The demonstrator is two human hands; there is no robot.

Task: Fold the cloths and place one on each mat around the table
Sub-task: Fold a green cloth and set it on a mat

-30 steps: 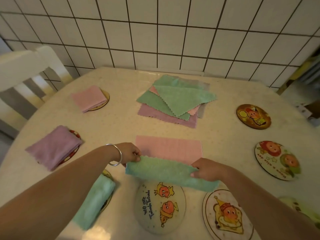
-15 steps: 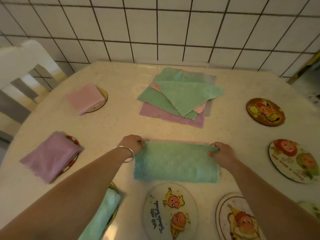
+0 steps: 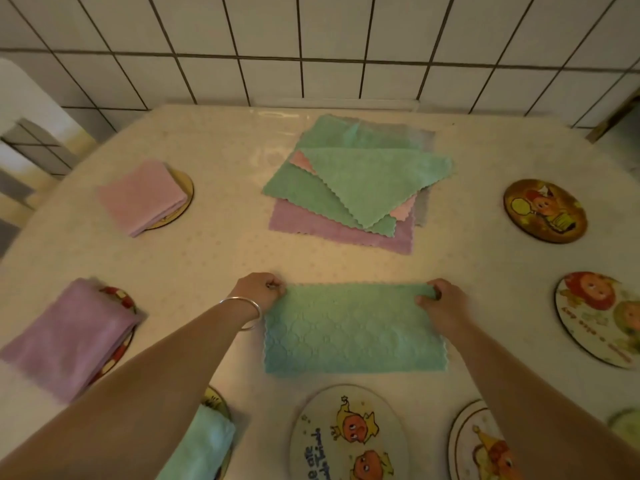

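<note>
Both hands pinch the green cloth's (image 3: pixel 353 329) far corners: left hand (image 3: pixel 260 292), right hand (image 3: pixel 441 303).

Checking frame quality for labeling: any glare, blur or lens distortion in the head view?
Head view: warm, dim light; glare streak on the table by the wall; wide-angle bending of the tile lines; folded purple cloth at left smeared; green cloth and both hands fairly sharp.

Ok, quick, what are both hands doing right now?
Left hand: pinching the far left corner of the green cloth.
Right hand: gripping its far right corner.
</note>
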